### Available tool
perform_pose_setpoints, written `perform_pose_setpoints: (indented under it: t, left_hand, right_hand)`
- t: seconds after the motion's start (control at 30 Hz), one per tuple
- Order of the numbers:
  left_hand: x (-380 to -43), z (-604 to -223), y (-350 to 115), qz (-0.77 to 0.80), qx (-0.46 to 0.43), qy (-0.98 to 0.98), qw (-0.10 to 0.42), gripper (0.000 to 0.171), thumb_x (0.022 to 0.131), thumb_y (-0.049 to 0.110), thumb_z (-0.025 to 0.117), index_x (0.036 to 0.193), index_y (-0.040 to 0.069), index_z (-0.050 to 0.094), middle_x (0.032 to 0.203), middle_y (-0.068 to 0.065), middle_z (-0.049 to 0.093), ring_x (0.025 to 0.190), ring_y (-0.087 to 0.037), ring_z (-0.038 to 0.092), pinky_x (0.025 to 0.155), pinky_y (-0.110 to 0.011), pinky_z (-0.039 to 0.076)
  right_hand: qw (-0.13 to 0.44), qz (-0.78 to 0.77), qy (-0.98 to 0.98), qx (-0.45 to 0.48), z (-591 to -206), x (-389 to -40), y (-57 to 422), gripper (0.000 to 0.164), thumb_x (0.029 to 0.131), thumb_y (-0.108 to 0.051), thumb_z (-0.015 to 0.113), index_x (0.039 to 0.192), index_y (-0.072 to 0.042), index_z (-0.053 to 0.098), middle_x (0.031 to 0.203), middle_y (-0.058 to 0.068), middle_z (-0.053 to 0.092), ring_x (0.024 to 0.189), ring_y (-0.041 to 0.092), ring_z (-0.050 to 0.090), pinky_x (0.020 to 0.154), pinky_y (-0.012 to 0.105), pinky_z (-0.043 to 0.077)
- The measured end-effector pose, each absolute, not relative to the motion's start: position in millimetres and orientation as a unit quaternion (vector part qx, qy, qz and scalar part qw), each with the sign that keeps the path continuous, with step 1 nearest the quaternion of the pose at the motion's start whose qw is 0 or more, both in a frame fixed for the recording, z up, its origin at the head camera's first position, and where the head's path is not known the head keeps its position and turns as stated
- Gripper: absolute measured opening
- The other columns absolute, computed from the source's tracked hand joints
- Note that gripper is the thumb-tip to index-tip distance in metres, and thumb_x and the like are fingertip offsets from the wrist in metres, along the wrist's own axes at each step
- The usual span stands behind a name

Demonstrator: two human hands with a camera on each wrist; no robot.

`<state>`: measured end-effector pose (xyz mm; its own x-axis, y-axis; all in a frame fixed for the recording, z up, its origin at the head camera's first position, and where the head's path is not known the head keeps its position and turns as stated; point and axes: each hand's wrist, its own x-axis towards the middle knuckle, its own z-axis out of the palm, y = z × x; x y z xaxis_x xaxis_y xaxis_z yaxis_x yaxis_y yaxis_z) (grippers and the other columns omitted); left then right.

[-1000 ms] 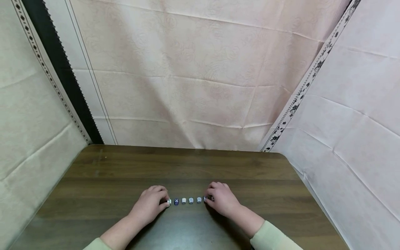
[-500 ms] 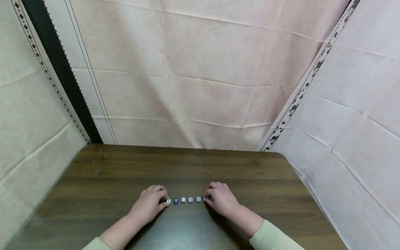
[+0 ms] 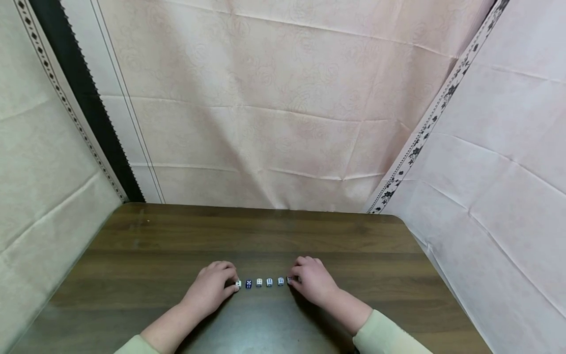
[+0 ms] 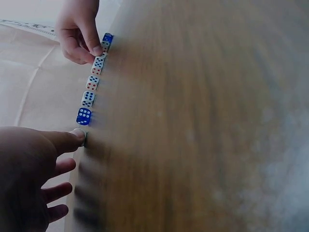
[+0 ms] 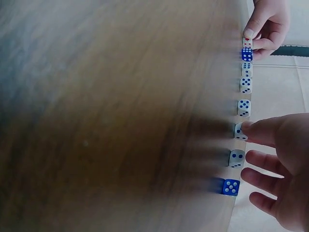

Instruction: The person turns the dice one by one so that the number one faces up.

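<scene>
A row of small dice runs across the brown table. My left hand (image 3: 212,286) pinches the white die (image 3: 239,284) at the row's left end; the left wrist view shows its thumb against that die, mostly hidden. Beside it sits a blue die (image 4: 83,116), then several white dice (image 3: 269,282) with small gaps. Farther right my right hand (image 3: 313,281) pinches a white die (image 5: 239,131) between thumb and fingers. Beneath the right hand's other fingers stand another white die (image 5: 236,158) and a blue die (image 5: 231,187), largely covered in the head view.
The wood-grain table (image 3: 265,236) has rounded far corners. Pale cloth hangs behind it (image 3: 265,123) and along both sides, with a black strip (image 3: 101,108) at the left. Light green sleeves (image 3: 389,334) cover the forearms.
</scene>
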<state>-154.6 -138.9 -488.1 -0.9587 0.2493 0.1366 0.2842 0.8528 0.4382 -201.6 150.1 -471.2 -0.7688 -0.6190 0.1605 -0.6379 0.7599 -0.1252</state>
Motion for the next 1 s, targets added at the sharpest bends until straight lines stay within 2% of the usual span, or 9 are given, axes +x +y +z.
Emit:
perform_pose_setpoints:
  t: [0.47, 1.0]
  left_hand:
    - [-155.2, -488.1, -139.2, -0.235, -0.140, -0.961, 0.038, 0.018, 0.085, 0.025, 0.080, 0.080, 0.027, 0.063, 0.112, 0.000, 0.064, 0.116, -0.029, 0.056, 0.098, -0.054, 0.042]
    - [-155.6, -487.8, -139.0, -0.235, -0.137, -0.962, 0.035, 0.018, 0.085, 0.025, 0.080, 0.080, 0.027, 0.063, 0.113, 0.000, 0.064, 0.117, -0.029, 0.056, 0.099, -0.054, 0.042]
  right_hand:
    - [0.054, 0.080, -0.939, 0.330, -469.0, -201.2, 148.9, 0.007, 0.090, -0.023, 0.075, 0.094, -0.019, 0.080, 0.091, -0.006, 0.060, 0.083, 0.012, 0.055, 0.085, 0.040, 0.048]
    - [0.026, 0.075, -0.944, 0.320, -471.8, -202.4, 150.2, 0.016, 0.096, -0.025, 0.067, 0.104, -0.020, 0.079, 0.099, -0.004, 0.061, 0.091, 0.015, 0.056, 0.090, 0.042, 0.045]
